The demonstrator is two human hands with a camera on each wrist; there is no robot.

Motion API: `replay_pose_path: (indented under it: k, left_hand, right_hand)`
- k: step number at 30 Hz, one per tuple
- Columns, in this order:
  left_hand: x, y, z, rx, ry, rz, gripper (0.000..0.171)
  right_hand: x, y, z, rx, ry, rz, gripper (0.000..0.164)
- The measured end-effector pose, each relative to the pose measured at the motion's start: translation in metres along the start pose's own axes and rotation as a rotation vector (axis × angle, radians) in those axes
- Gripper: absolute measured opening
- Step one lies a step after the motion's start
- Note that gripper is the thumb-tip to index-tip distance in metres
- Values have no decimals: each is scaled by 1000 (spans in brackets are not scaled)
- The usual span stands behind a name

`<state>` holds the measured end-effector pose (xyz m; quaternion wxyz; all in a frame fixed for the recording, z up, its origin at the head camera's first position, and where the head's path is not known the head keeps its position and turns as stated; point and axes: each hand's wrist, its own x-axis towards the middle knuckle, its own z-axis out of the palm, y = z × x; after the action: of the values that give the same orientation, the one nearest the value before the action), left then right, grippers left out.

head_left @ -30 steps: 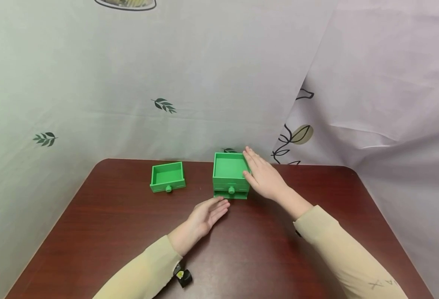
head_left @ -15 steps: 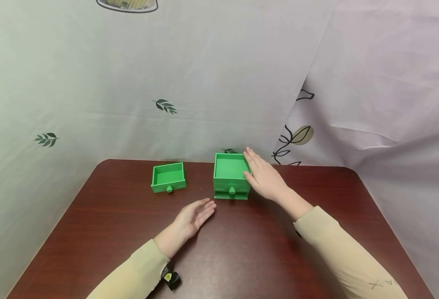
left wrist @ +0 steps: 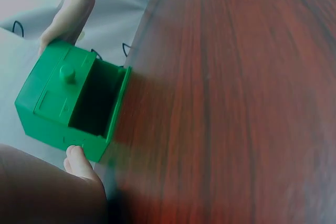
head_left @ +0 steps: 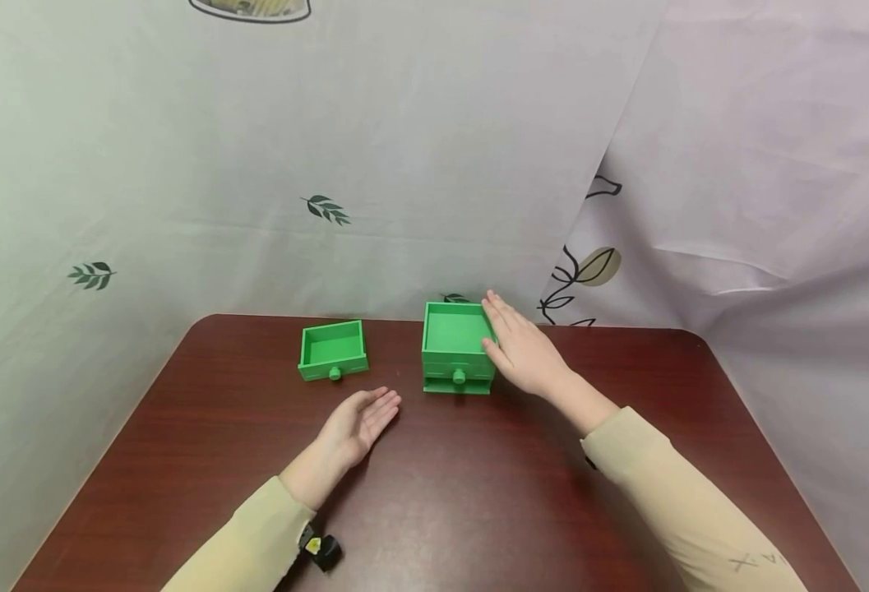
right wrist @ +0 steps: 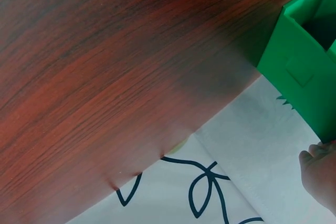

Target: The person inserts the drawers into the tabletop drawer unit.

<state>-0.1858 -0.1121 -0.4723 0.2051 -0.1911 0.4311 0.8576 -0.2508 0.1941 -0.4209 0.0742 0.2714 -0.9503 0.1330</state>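
A small green drawer cabinet stands near the table's back edge, with an open shallow top and a drawer with a round knob. Below that drawer is an open slot, dark inside in the left wrist view. My right hand rests on the cabinet's right side, fingers straight. To the front left of the cabinet, my left hand is held palm inward with extended fingers and holds nothing. A loose green drawer with a knob lies behind my left hand, its inside facing up.
The dark red-brown wooden table ends at a back edge close behind the cabinet. A pale cloth backdrop with leaf prints hangs behind it. A small black device sits at the left cuff.
My left hand has moved left, away from the cabinet's front. The right hand, the cabinet and the loose drawer have stayed where they were.
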Motion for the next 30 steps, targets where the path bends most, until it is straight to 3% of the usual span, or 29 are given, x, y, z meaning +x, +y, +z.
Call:
replay_pose_path:
  k: [15,30]
  left_hand:
    - [-1,27,-27,-122,25,-13,55]
    - [2,44,-35,-207,12,-35,59]
  right_hand:
    - [1,0,1,-1,10,-3,67]
    - [0,0,2,2,21,-6,67]
